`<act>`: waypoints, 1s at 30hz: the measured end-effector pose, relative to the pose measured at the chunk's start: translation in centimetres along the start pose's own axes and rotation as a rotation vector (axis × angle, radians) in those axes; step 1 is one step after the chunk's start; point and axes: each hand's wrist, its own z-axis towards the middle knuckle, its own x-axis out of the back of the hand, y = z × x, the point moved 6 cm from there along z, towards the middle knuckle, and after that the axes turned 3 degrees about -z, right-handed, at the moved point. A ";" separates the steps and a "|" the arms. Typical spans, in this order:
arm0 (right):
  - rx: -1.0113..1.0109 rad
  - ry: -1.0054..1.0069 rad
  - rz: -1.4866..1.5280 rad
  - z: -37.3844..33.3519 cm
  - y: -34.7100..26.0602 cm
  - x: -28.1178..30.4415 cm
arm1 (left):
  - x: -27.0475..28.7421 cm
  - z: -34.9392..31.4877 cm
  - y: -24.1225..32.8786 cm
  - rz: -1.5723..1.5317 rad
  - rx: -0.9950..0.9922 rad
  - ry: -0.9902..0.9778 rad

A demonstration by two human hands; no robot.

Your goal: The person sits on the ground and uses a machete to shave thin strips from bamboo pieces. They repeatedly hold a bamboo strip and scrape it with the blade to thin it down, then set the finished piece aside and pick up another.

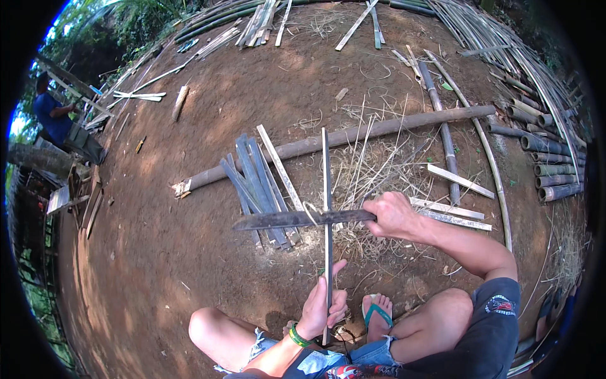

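My right hand (pixel 392 215) is closed round the handle of a long dark machete (pixel 278 220), whose blade points left. The blade lies across a narrow bamboo strip (pixel 327 252) that stands lengthwise in front of me. A thin pale shaving (pixel 312 212) curls at the crossing. Lower down, my left hand (pixel 320 306) grips the strip, with its index finger stretched out to the side. Beyond the blade, several dark split bamboo strips (pixel 257 177) lean on a long pole (pixel 353 132) on the ground.
Shavings (pixel 372 174) are heaped around the pole. Pale cut strips (pixel 451 211) lie at the right, near stacked bamboo poles (pixel 558 170). More strips (pixel 259 25) lie at the back. At the far left a person in a blue shirt (pixel 50 117) sits beside timber.
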 end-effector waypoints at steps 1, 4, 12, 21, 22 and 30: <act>-0.056 -0.034 -0.020 0.8 1.4 0.4 | -0.1 -0.2 -0.2 0.009 0.007 -0.007; -0.306 0.009 0.045 2.9 7.0 3.3 | -0.2 -1.0 -1.8 0.001 0.053 -0.077; -0.609 0.394 0.267 1.7 12.8 5.8 | 0.5 -0.6 -1.4 -0.329 0.094 -0.244; -0.129 0.064 0.429 -2.0 0.2 -1.9 | 1.8 1.5 0.6 -0.261 -0.062 0.040; -0.029 0.088 0.388 -2.3 -1.6 -1.9 | 2.6 1.5 -0.1 -0.264 -0.045 0.088; 0.187 0.185 0.211 -2.5 -3.5 -2.1 | 0.9 0.2 0.1 -0.190 0.020 0.032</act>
